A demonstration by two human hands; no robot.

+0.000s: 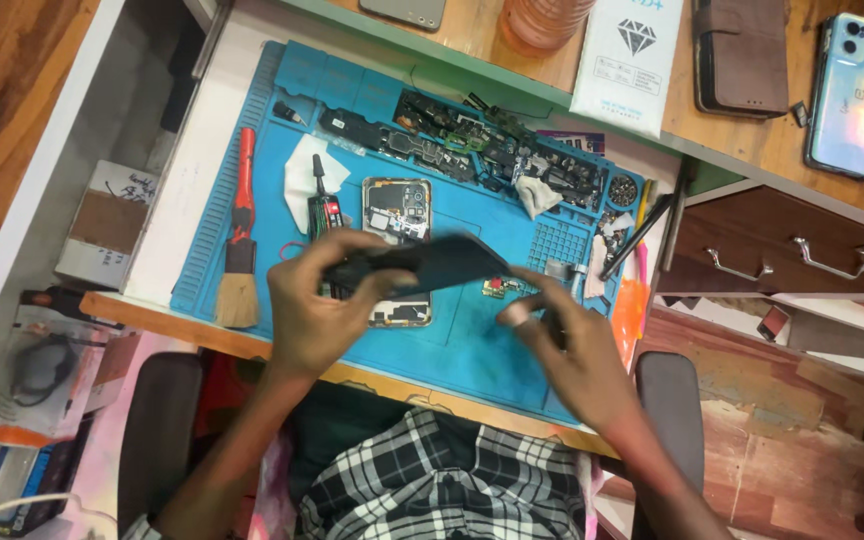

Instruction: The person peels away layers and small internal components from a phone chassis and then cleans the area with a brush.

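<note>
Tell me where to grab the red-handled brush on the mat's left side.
Grip the brush by its bare red handle, coming from above. It lies flat along the blue mat, bristles toward the near edge, handle pointing away, with clear mat on both sides.

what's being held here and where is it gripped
The left hand grips a dark flat rectangular phone back panel at its left end. The right hand is at the panel's right end; whether it grips is unclear.

This is a phone repair workshop: a blue repair mat (pixel 472 340) covers the counter (pixel 192 170), strewn with circuit boards (pixel 452 140), an opened phone (pixel 397 212), a brush (pixel 240 270) and tweezers (pixel 637 235), with finished phones (pixel 855 95) lying on the wooden shelf (pixel 752 135).
</note>
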